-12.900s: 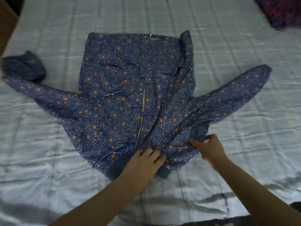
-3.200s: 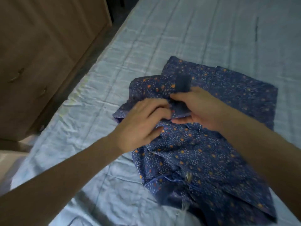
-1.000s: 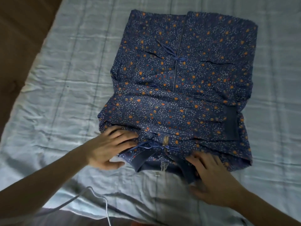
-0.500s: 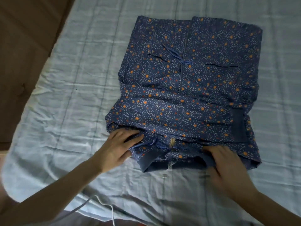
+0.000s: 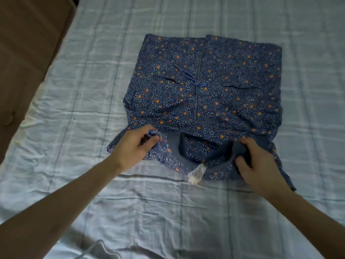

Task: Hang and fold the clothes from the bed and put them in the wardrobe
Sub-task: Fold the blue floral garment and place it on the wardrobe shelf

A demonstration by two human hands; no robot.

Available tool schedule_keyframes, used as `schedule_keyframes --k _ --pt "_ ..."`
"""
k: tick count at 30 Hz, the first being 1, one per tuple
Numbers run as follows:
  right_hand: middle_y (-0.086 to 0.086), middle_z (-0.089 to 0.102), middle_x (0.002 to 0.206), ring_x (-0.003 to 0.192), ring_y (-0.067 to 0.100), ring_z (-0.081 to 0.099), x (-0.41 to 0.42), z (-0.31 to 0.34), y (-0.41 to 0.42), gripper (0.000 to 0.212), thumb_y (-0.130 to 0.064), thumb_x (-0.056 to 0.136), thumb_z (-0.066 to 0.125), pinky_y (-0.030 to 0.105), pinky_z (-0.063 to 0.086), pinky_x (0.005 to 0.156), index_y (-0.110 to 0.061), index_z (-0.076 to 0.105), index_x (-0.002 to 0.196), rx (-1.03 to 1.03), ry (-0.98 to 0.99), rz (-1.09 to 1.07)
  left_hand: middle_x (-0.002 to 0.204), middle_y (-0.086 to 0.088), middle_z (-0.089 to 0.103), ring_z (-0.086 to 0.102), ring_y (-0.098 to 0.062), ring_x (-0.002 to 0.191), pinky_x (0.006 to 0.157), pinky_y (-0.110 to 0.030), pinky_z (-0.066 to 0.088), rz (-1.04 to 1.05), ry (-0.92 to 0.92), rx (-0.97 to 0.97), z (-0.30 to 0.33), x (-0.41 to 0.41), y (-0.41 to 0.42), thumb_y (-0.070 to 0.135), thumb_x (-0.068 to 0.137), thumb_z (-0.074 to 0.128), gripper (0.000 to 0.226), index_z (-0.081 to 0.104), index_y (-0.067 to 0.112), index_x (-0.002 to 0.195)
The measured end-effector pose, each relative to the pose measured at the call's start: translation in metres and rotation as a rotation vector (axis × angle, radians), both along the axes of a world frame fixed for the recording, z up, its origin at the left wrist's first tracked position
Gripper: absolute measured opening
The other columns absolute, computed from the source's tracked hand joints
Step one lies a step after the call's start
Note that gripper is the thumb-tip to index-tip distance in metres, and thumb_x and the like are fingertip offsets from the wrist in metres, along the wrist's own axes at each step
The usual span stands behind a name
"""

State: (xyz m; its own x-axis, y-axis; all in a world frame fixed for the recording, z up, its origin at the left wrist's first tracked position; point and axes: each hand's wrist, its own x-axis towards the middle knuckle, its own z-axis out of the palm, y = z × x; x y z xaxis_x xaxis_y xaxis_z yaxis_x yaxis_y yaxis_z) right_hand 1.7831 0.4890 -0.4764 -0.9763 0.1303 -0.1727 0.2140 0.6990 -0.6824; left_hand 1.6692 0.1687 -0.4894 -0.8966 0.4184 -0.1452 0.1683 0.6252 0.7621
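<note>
Both hands grip the near hem of the jacket (image 5: 205,94): left hand (image 5: 133,146) pinches the left corner, right hand (image 5: 255,163) clutches the right. The jacket lies on the bed (image 5: 93,81), extending straight away from the hands, zip pointing away. Judged next: fold hem forward.

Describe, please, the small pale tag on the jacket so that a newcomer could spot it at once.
On the pale blue bed lies a folded navy floral jacket. At its near edge, between the left hand and right hand, hangs the tag, the only whitish, crinkled scrap there.
</note>
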Motion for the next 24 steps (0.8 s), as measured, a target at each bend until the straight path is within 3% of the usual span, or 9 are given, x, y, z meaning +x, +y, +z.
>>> schedule_keyframes --k 2,4,7,9,12,14,19,21,24 --pt "0.007 0.055 0.101 0.089 0.025 0.054 -0.017 -0.014 0.001 0.032 -0.015 0.084 0.061 0.042 0.045 0.070 -0.019 0.047 0.113 0.239 0.084 -0.062 0.084 0.001 0.061 0.059 -0.022 0.077 0.069 -0.041 0.048 0.101 0.158 -0.145 -0.011 -0.007 0.014 0.039 0.086 0.061 0.022 0.050 0.024 0.097" --pt "0.016 0.047 0.109 0.099 0.037 0.045 -0.025 -0.037 0.003 0.040 -0.013 0.076 0.069 0.048 0.042 0.076 -0.012 0.047 0.110 0.543 0.088 -0.079 0.102 -0.004 0.050 0.049 -0.029 0.092 0.077 -0.044 0.039 0.102 0.352 -0.400 -0.025 -0.008 0.021 0.021 0.077 0.073 0.039 0.044 0.018 0.103" --pt "0.014 0.046 0.099 0.091 0.034 0.042 -0.030 -0.058 0.001 0.036 -0.004 0.066 0.074 0.045 0.035 0.071 -0.013 0.052 0.093 0.713 0.055 0.059 0.107 -0.004 0.042 0.042 -0.028 0.091 0.077 -0.041 0.029 -0.248 0.608 -0.588 -0.041 -0.003 0.025 0.006 0.060 0.072 0.052 0.046 0.021 0.103" --pt "0.011 0.049 0.097 0.090 0.031 0.043 -0.031 -0.058 -0.001 0.038 -0.001 0.061 0.074 0.040 0.028 0.070 -0.014 0.055 0.092 0.731 0.085 0.164 0.111 -0.002 0.046 0.047 -0.027 0.095 0.081 -0.041 0.028 -0.478 0.673 -0.620 -0.042 -0.004 0.026 0.012 0.068 0.054 0.041 0.052 0.022 0.108" --pt "0.009 0.055 0.100 0.092 0.032 0.047 -0.021 -0.043 -0.004 0.031 -0.011 0.068 0.058 0.040 0.029 0.074 -0.014 0.061 0.099 0.716 0.166 0.209 0.132 -0.002 0.054 0.048 -0.024 0.117 0.094 -0.044 0.030 -0.607 0.620 -0.664 -0.027 -0.003 0.019 0.019 0.069 0.051 0.053 0.060 0.019 0.122" --pt "0.008 0.059 0.102 0.092 0.032 0.049 -0.005 -0.035 0.000 0.034 -0.020 0.071 0.046 0.043 0.032 0.079 -0.015 0.064 0.100 0.725 0.179 0.209 0.149 -0.001 0.043 0.037 -0.021 0.135 0.103 -0.045 0.028 -0.694 0.617 -0.654 -0.017 0.003 0.005 0.021 0.067 0.054 0.068 0.054 0.017 0.134" --pt "0.007 0.060 0.114 0.094 0.033 0.054 0.039 -0.025 0.025 0.044 -0.022 0.070 0.045 0.043 0.036 0.079 -0.019 0.060 0.111 0.707 0.143 0.255 0.157 0.002 0.030 0.034 -0.018 0.139 0.110 -0.043 0.025 -0.783 0.618 -0.640 -0.010 0.007 -0.030 0.032 0.083 0.051 0.065 0.043 0.017 0.145" --pt "0.010 0.057 0.127 0.104 0.034 0.056 0.050 -0.029 0.029 0.059 -0.021 0.069 0.045 0.045 0.038 0.084 -0.016 0.058 0.126 0.732 0.062 0.324 0.158 0.003 0.027 0.031 -0.018 0.143 0.112 -0.045 0.025 -0.771 0.521 -0.695 -0.012 0.000 -0.037 0.037 0.079 0.054 0.075 0.034 0.021 0.150" --pt "0.012 0.044 0.147 0.131 0.031 0.045 0.054 -0.037 0.030 0.078 -0.021 0.067 0.044 0.049 0.035 0.105 -0.008 0.044 0.143 0.761 -0.099 0.379 0.160 0.005 0.021 0.017 -0.019 0.148 0.117 -0.047 0.015 -0.803 0.387 -0.774 -0.020 -0.021 -0.038 0.046 0.070 0.057 0.095 0.020 0.024 0.154"
